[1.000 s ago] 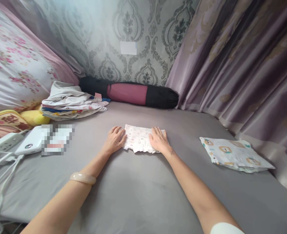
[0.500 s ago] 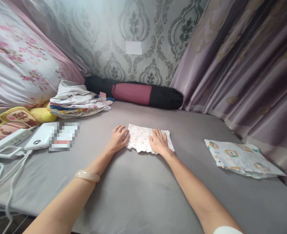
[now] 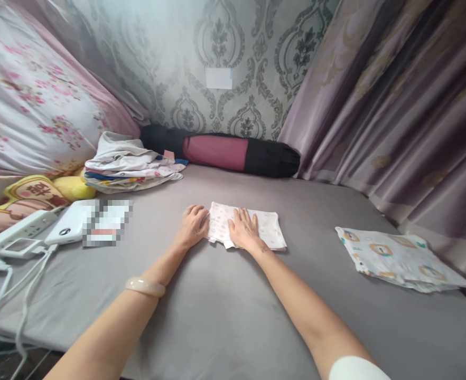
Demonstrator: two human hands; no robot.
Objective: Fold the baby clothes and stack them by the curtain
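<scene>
A folded white cloth (image 3: pixel 270 228) with a small pale pink print lies flat on the grey bed sheet (image 3: pixel 205 301), white tags poking from its near edge. My right hand (image 3: pixel 244 228) rests flat on the middle of it, fingers spread. At the cloth's left edge is my left hand (image 3: pixel 193 226), palm down with the fingers loosely bent and apart, its fingertips by the edge. Neither hand grips anything. The part of the cloth beneath my right palm is hidden.
Folded cloth with lion prints (image 3: pixel 399 258) lies at right. Piled clothes (image 3: pixel 132 163) sit back left. A black and maroon roll-shaped bag (image 3: pixel 217 151) lies along the wall. At left are a power strip (image 3: pixel 22 229), white cables and a white power bank (image 3: pixel 72 221).
My right hand has slid left across the cloth, from its right part to the middle. The near edge looks flatter. My left hand stays at the left edge.
</scene>
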